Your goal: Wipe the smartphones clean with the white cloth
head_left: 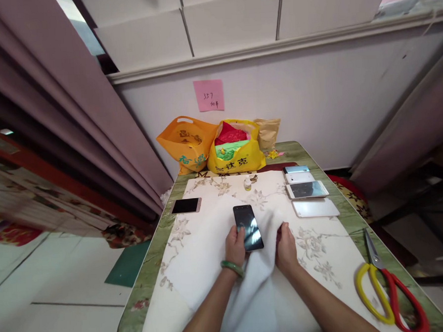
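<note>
Over the middle of the table my left hand (pixel 234 245), with a green bangle at the wrist, is closed on a dark smartphone (pixel 248 226), thumb on its screen. Light glints off the glass. My right hand (pixel 285 247) pinches the raised edge of a white cloth (pixel 257 278), which drapes between both hands and spreads toward me. Part of the cloth passes behind the phone. A small bottle (pixel 247 184) stands just beyond the phone.
One phone (pixel 186 205) lies at the left edge; several more, including a white phone (pixel 316 208), lie at the right. Large scissors (pixel 387 286) rest at the near right. An orange bag (pixel 190 143), a yellow bag (pixel 239 157) and a brown pouch (pixel 268 133) stand against the wall.
</note>
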Available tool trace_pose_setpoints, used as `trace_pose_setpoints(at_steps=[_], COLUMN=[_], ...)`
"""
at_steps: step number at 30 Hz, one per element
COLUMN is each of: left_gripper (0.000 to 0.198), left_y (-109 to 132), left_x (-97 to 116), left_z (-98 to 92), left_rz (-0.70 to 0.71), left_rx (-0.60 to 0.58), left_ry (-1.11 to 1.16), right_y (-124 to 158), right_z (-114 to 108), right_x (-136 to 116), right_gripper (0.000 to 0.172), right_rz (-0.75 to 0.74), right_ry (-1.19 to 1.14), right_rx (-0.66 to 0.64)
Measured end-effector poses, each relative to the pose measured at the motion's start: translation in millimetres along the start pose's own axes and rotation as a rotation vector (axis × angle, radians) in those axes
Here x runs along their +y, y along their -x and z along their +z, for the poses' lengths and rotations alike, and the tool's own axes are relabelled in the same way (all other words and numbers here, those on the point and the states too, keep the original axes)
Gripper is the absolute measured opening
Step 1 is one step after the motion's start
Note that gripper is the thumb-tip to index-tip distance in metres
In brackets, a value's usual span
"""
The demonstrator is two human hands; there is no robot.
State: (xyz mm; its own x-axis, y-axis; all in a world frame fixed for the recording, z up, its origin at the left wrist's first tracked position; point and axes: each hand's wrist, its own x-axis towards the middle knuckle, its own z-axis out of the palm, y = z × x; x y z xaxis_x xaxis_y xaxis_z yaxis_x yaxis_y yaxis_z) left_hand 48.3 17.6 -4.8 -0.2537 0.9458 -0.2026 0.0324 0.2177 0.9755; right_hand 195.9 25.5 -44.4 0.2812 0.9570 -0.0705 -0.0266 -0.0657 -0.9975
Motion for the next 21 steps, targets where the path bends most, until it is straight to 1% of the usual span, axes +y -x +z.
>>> trace_pose_setpoints(at_steps=[3,5,8,12,13,14,16,18,19,21], left_gripper=[0.036,0.032,0.029,0.036,0.037,0.037,0.04,0.054,0.067,0.093], left_y=[-3.2,-6.3,-12.3,-19.7,-20.5,-20.4,-17.2,-9.9,-5.0,5.0], left_x=[-0.4,2.7,10.1,16.6,16.7,16.2,13.7,9.4,6.9,1.4], left_z=[-7.9,-15.6,-26.2,-36.1,-38.6,-41.2,-46.3,-50.7,-52.3,-54.7], left_rz=[-0.044,-0.049,-0.036,-0.027,-0.009,0.026,0.137,0.245,0.271,0.282], left_rx=[-0.03,-0.049,-0.076,-0.155,-0.15,-0.116,-0.001,0.098,0.121,0.137], left_ry=[-0.062,-0.083,-0.108,-0.124,-0.159,-0.219,-0.396,-0.599,-0.694,-0.881], right_y=[-0.5,2.5,6.9,6.5,6.0,5.8,6.2,7.0,6.8,4.3], right_z=[1.0,3.4,7.6,7.6,6.3,4.7,1.1,-1.5,-2.2,-1.6], right_x=[-8.5,-15.4,-23.0,-25.8,-25.5,-25.0,-23.1,-20.4,-19.2,-18.2], right_gripper=[0.043,0.039,0.042,0.039,0.038,0.036,0.035,0.037,0.039,0.045], right_rz=[0.082,0.05,0.0,0.039,0.048,0.049,0.042,0.038,0.034,0.016], right_ry=[-0.076,-0.084,-0.152,-0.206,-0.203,-0.197,-0.157,-0.068,-0.009,0.112], right_rx=[0.001,-0.086,-0.168,-0.179,-0.168,-0.153,-0.128,-0.105,-0.092,-0.058])
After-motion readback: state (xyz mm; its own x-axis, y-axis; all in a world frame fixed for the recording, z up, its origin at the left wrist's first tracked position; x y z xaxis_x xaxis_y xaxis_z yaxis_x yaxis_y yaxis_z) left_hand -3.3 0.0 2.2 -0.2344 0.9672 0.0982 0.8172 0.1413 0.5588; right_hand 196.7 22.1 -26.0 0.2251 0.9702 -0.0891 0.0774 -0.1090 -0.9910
